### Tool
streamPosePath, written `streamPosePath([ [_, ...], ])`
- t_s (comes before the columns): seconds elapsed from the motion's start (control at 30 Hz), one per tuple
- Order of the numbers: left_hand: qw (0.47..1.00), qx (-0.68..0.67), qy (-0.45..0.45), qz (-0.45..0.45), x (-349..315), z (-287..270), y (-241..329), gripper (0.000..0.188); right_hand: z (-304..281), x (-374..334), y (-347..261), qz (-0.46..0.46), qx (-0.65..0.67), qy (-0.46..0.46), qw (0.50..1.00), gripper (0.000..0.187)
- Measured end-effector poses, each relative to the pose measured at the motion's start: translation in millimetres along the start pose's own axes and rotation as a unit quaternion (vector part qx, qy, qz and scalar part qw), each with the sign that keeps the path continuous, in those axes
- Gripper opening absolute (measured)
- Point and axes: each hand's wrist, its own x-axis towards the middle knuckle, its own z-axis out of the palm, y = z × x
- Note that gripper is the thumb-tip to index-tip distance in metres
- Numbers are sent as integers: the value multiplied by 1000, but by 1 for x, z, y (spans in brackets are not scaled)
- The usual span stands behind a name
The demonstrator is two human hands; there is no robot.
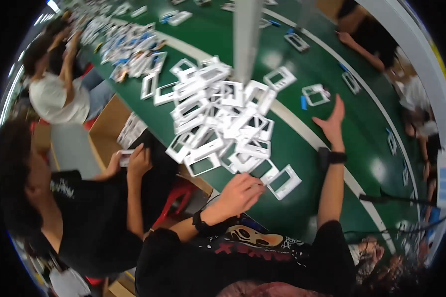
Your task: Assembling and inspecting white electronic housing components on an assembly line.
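Note:
My right hand (331, 123) reaches forward over the green table, thumb and fingers spread, holding nothing. Just beyond its fingertips lies a white rectangular frame (316, 104) with a blue tab (304, 103) beside it. Nearer to me, my left hand (242, 192) is curled, its fingers drawn together. Its fingertips are by the corner of a white plastic frame (284, 190); whatever they pinch, if anything, is too small to make out. A large heap of similar white frames (203, 106) spreads out ahead of that hand.
A pale post (247, 44) rises from the green table (292, 143) behind the heap. More white and blue parts (129, 49) pile up at the far left. A person (84, 218) in black sits close on my left, beside a cardboard box (106, 128). Other people line both sides.

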Motion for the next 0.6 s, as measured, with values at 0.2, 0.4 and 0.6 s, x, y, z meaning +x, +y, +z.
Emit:
streamPosePath([
  [0.2,997,41,37,-52,15,-22,-4,27,3,10,3,6,-1,5,1000,108],
  [0.4,998,26,53,-27,16,-22,-10,21,11,23,38,-45,10,3,999,107],
  [0.6,994,29,86,-54,6,-19,-4,19,29,34,0,52,3,-58,997,109],
])
